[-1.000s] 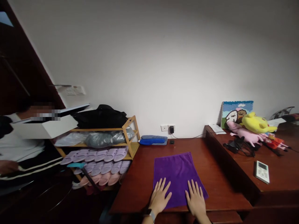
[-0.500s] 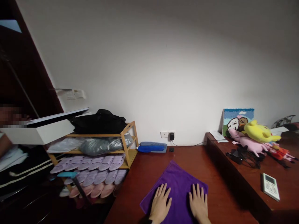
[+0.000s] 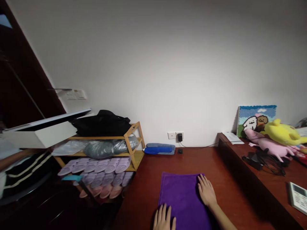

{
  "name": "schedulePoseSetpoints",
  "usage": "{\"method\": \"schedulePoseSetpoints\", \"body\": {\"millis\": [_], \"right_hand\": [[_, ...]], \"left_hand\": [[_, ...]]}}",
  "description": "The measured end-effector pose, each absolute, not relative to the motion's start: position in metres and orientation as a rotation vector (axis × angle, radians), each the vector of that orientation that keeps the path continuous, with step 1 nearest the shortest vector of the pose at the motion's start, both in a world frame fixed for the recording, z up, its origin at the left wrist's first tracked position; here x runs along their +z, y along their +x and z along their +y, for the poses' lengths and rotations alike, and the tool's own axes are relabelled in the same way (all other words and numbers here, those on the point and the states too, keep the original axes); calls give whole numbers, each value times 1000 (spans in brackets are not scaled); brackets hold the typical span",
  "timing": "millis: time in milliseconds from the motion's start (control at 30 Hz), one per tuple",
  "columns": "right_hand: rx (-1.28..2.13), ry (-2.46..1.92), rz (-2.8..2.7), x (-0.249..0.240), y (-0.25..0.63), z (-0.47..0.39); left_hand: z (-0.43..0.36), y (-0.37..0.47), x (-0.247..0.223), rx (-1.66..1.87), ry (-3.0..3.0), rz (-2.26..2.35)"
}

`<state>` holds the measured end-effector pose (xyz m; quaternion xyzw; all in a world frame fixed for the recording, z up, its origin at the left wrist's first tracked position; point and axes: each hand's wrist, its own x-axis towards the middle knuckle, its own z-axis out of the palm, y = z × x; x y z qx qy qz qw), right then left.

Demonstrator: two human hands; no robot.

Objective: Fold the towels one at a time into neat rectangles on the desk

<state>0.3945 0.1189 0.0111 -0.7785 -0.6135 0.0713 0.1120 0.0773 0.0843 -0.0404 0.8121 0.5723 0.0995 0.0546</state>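
A purple cloth [image 3: 182,198] lies flat on the reddish-brown wooden table [image 3: 141,191], its far edge roughly level across my view. My left hand [image 3: 164,220] rests open on the cloth's near left side, fingers stretched forward, and the bottom of the view cuts off its wrist. On the far right corner of the cloth, my right hand [image 3: 206,191] lies open with its fingers extended. The cloth's near end is out of view.
Folded blue and grey cloths [image 3: 160,149] lie by the wall beside a plugged-in adapter [image 3: 180,137]. A raised desk on the right bears plush toys [image 3: 268,145] and a remote [image 3: 298,197]. At left stands a slipper rack [image 3: 130,156]; a person's arm [image 3: 19,159] shows beyond.
The cloth has turned from a diamond angle to lie squarer with the table. My right hand has moved forward to its far corner, and my left hand has come nearer to me.
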Motion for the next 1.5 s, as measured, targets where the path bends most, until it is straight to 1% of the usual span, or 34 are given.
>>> {"method": "schedulePoseSetpoints", "body": {"millis": [67, 133, 300, 400, 500, 600, 667, 733, 833, 1000, 1100, 1233, 1333, 1500], "right_hand": [[223, -2386, -1756, 7, 393, 123], [256, -2436, -1748, 3, 395, 125], [272, -2428, -1720, -4, 405, 128], [266, -2411, -1695, -7, 407, 130], [269, -2429, -1688, -9, 407, 131], [261, -2453, -1695, -11, 406, 131], [244, -2457, -1699, -14, 406, 132], [220, -2446, -1698, -19, 407, 132], [192, -2423, -1702, -26, 409, 134], [183, -2437, -1695, -29, 409, 134], [175, -2456, -1696, -27, 408, 135], [141, -2524, -1718, -22, 408, 137], [131, -2488, -1793, -19, 409, 143], [192, -2459, -1752, -18, 411, 162]], "left_hand": [[91, 79, -22, 409, 2557, 1670], [96, 81, -12, 406, 2571, 1657], [98, 79, -17, 295, 2523, 1701], [104, 88, -11, 376, 2566, 1693], [123, 128, 11, 481, 2644, 1571], [149, 189, 26, 458, 2697, 1359], [167, 223, 24, 406, 2694, 1281], [183, 239, 16, 354, 2685, 1240], [207, 219, 4, 330, 2669, 1279], [245, 124, 7, 249, 2602, 1611], [258, 87, 10, 253, 2586, 1661], [262, 80, 3, 301, 2591, 1665], [263, 85, -2, 334, 2586, 1677], [279, 83, 5, 364, 2568, 1745]]}}
